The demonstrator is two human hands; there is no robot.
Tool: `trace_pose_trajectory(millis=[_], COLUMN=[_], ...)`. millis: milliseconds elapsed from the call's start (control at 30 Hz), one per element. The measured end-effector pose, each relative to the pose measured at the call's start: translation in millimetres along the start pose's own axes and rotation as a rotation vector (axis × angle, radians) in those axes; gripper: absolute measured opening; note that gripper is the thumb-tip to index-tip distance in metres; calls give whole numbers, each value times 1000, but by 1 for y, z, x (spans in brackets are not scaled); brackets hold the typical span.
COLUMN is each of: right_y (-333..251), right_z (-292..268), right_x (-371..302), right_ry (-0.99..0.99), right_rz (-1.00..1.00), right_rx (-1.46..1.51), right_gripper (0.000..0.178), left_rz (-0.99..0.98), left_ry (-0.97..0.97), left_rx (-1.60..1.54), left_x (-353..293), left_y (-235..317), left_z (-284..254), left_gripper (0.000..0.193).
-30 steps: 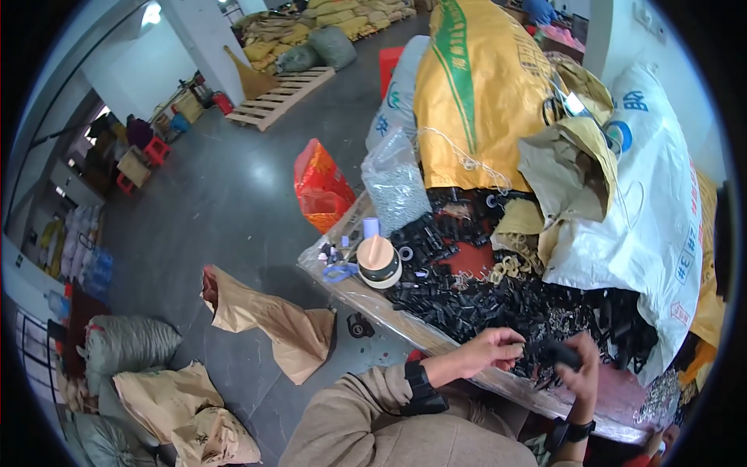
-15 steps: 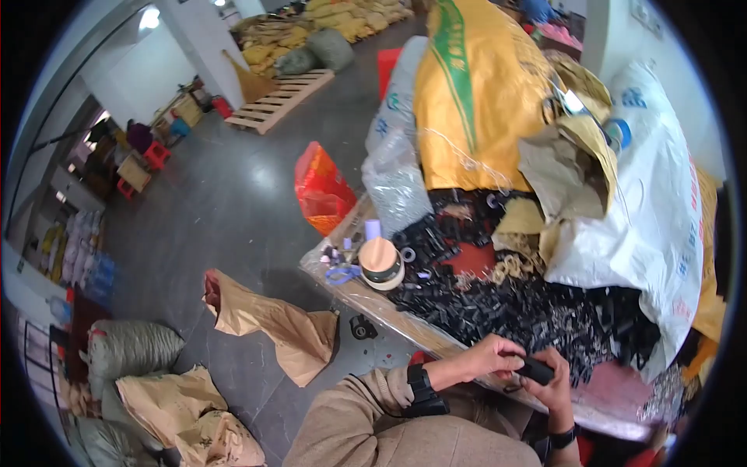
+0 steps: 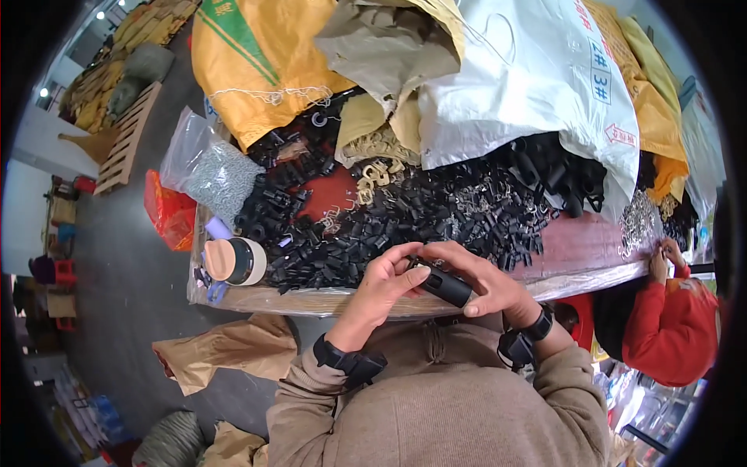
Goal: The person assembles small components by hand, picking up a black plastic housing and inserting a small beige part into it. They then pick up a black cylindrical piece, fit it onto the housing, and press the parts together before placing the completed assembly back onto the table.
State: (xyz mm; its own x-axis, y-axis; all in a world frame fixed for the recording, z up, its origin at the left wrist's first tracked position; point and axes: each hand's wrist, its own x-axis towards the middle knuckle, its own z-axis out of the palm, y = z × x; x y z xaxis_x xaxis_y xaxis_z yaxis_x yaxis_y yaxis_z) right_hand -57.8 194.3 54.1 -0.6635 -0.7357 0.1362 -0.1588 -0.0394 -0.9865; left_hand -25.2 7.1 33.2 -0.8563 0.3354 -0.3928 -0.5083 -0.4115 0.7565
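Observation:
A smooth black plastic cylinder (image 3: 445, 288), looking like a handle or housing, is held just above the table's near edge. My right hand (image 3: 494, 284) grips it, thumb at its near right end and fingers over its far side. My left hand (image 3: 385, 284) pinches at the cylinder's left end, thumb and fingers pressed together; any small part between them is hidden. Right beyond my hands lies a spread heap of small black plastic parts (image 3: 350, 257). Small metal clips (image 3: 475, 198) are mixed in among them.
Large yellow (image 3: 272, 62) and white sacks (image 3: 529, 86) spill parts at the back. A lidded cup (image 3: 249, 261) and a bag of small silvery pieces (image 3: 222, 179) stand left. A paper sack (image 3: 233, 350) lies on the floor. A co-worker in red (image 3: 673, 331) sits at right.
The view has swung right and down over the table, bringing the co-worker in. Both hands still hold the black cylinder, whose far side my right fingers now cover.

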Motion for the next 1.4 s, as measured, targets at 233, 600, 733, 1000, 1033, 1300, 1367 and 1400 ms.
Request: trace_pose_trajectory(millis=[233, 600, 733, 1000, 1033, 1300, 1367, 1400], right_y=[5, 10, 12, 10, 9, 4, 3, 2], right_z=[9, 15, 16, 18, 19, 22, 21, 20], right_x=[-2, -16, -18, -22, -23, -26, -29, -31], right_ry=[-97, 188, 201, 237, 236, 277, 289, 294], right_rz=[-57, 18, -5, 29, 26, 24, 31, 35], right_rx=[37, 317, 320, 282, 279, 279, 264, 257], right_gripper=[81, 72, 72, 80, 80, 76, 74, 73], left_rz=[-26, -8, -22, -93, -90, -111, -105, -102], left_ry=[-34, -154, -159, -183, -184, -188, -188, -187], left_rx=[9, -118, -144, -196, -195, -182, -156, -143], left_x=[0, -3, -3, -6, -7, -9, -9, -10], left_y=[-11, -18, -22, -22, -23, -26, -28, -29], left_z=[6, 13, 15, 17, 18, 19, 18, 17], left_gripper=[49, 66, 65, 60, 60, 56, 55, 55])
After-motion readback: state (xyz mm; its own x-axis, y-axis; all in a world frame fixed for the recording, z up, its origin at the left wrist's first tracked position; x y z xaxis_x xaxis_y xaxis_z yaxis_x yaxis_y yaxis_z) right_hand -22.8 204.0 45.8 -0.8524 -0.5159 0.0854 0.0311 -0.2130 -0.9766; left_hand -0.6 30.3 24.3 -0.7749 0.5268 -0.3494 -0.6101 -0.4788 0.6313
